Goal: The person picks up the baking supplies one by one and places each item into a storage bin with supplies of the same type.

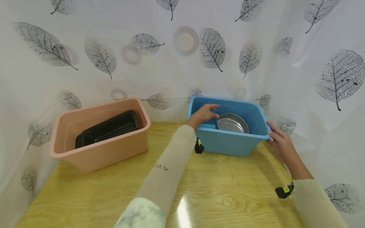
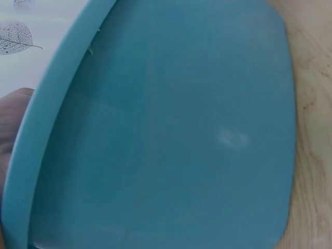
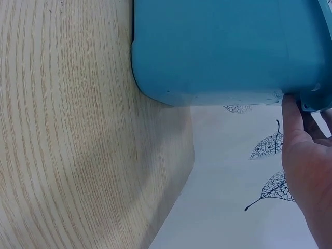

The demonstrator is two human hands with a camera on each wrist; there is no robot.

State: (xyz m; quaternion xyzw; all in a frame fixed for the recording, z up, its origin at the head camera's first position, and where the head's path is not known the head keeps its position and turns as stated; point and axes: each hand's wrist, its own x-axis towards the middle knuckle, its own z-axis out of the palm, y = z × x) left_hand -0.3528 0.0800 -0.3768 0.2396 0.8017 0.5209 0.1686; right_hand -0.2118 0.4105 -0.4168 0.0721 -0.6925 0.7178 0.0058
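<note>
A blue plastic tub stands on the table with a round metal cake pan in it. My left hand reaches over the tub's front rim, fingers spread and stretched toward the pan, thumb right by its edge. At the tub's right end, my right hand holds the rim. The right wrist view shows that hand's thumb under the rim and the other fingers partly hidden behind it. From the left wrist, the tub's outer wall fills most of the view, and only a bit of the hand shows past the rim.
A pink plastic tub stands on the left, holding a dark rectangular loaf pan. Both tubs are on a wood-grain table. Behind and beside the table hangs a white curtain with a leaf print.
</note>
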